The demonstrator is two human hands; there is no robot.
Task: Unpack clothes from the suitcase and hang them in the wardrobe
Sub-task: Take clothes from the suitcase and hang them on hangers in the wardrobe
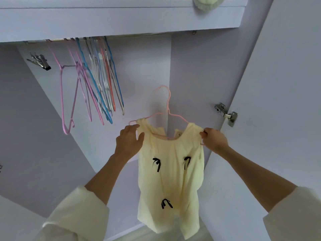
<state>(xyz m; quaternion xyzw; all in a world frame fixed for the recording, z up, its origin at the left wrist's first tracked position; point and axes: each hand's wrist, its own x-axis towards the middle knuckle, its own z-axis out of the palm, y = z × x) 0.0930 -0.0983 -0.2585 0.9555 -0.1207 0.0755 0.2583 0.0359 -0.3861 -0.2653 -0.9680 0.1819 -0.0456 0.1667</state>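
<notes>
Left hand (129, 139) and right hand (214, 138) pinching yellow top's (171, 171) shoulders on pink hanger (165, 108), below rail (57, 40); risk: strap slipping off.

A pale green and white plush toy (207, 1) sits at the front edge of the lavender top shelf (121, 18). A cluster of shiny metal clips (39, 60) hangs at the left. A silver metal door hinge (226, 114) is on the right.
</notes>
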